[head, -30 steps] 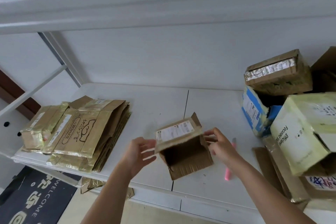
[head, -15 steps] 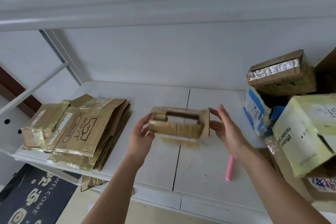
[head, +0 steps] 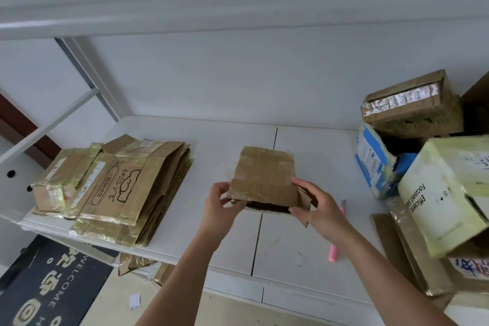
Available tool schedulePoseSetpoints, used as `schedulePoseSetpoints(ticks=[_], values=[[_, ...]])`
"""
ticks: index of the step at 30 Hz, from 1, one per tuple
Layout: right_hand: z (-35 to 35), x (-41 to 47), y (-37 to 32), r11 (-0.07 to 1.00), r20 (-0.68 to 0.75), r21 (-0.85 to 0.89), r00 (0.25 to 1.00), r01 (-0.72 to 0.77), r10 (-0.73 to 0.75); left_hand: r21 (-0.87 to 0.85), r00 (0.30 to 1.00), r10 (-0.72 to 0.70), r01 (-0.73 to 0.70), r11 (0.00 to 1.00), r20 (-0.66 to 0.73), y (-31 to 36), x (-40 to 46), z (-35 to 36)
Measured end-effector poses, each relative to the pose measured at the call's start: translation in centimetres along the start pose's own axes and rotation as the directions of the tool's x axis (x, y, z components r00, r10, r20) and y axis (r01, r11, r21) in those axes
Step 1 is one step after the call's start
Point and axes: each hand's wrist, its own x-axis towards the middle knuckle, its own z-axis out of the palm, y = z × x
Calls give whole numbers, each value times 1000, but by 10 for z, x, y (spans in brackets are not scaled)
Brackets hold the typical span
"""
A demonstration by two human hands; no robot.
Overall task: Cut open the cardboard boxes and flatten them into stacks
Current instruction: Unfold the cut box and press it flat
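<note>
**Small carton held between both hands, open end toward the person**

Nearest the viewer, the left hand [head: 219,204] pinches the lower left corner of the small cardboard box [head: 264,180], thumb on top and fingers curled beneath. The right hand [head: 316,209] grips the lower right corner, where a loose side flap [head: 304,200] stands out against its palm. The box is held just above the bench [head: 291,246], taped broad face up, with its dark open mouth facing the person and its closed end pointing away. It lies squarely between the hands, neither one nearer. To flatten it, the walls would probably be pushed sideways, across the line joining the hands.

A pink utility knife [head: 337,235] lies on the bench just right of the right wrist. Farther left, well apart from the box, sits the stack of flattened boxes [head: 127,188]. At far right stands the pile of uncut boxes [head: 428,167].
</note>
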Motion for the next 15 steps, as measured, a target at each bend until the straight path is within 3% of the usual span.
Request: schedulePoseSetpoints(ticks=[6,15], values=[[8,6,-7,993,-148,-105,986,57,-72,24,989,-95,98,995,-111,4,4,8],[19,11,-10,988,-228,-146,971,43,-76,179,953,-72,128,976,-293,6,2,35]])
